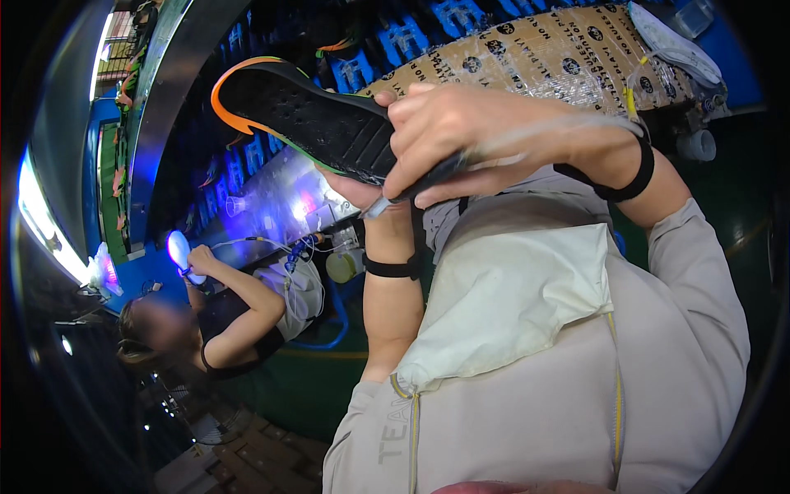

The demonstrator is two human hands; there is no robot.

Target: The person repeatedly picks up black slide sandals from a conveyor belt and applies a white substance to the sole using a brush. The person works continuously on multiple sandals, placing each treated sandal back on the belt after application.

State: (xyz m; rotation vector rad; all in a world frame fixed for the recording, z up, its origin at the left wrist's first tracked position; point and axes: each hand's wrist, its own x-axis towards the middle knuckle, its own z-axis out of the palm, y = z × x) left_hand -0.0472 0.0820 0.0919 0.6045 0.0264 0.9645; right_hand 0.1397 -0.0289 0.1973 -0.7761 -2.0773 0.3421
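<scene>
A black shoe sole (pixel 304 115) with an orange rim at its far left end and a thin green edge is held up in front of me, tilted down to the right. My left hand (pixel 354 188) grips it from below, mostly hidden behind it. Across the sole's near right end bends my right hand (pixel 448 136), its fingers and thumb closed around the dark edge. A small pale piece (pixel 378 207) shows just under the sole between the hands; its kind is unclear. Black bands circle both wrists, and a blurred pale cord runs by the right one.
Behind the sole lies a cardboard-covered surface (pixel 535 58) wrapped in clear film, with a white shoe part (pixel 675 45) and clear cups (pixel 697 146). Blue racks (pixel 403 41) line the back. At the left, a co-worker (pixel 239 321) holds a lit pale object (pixel 178 249) beside the line.
</scene>
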